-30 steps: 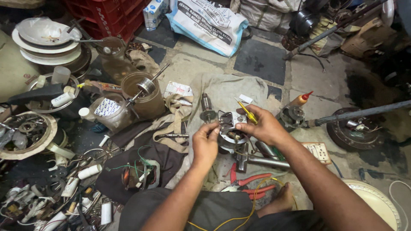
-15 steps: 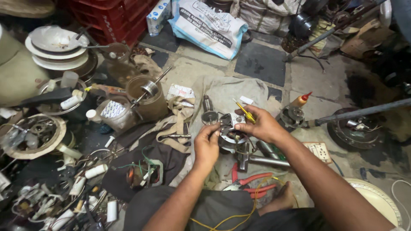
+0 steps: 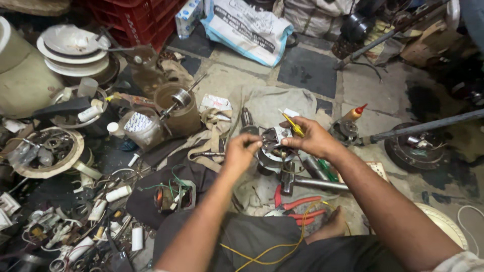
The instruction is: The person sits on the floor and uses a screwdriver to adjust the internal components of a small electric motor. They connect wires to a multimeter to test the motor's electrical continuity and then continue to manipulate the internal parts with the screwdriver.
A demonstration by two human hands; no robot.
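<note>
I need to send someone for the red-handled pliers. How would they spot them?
Find the person's right hand working on the small motor part. Just below lies a steel hammer; the pliers lie nearer the person, the only red-handled tool there.

Motor part (image 3: 272, 146) half hidden behind fingers (image 3: 290, 142).

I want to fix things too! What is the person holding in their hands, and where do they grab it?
The right hand holds a yellow-handled screwdriver by its handle. Both hands pinch a small metal motor part at its sides; the left hand grips its left edge.
</note>
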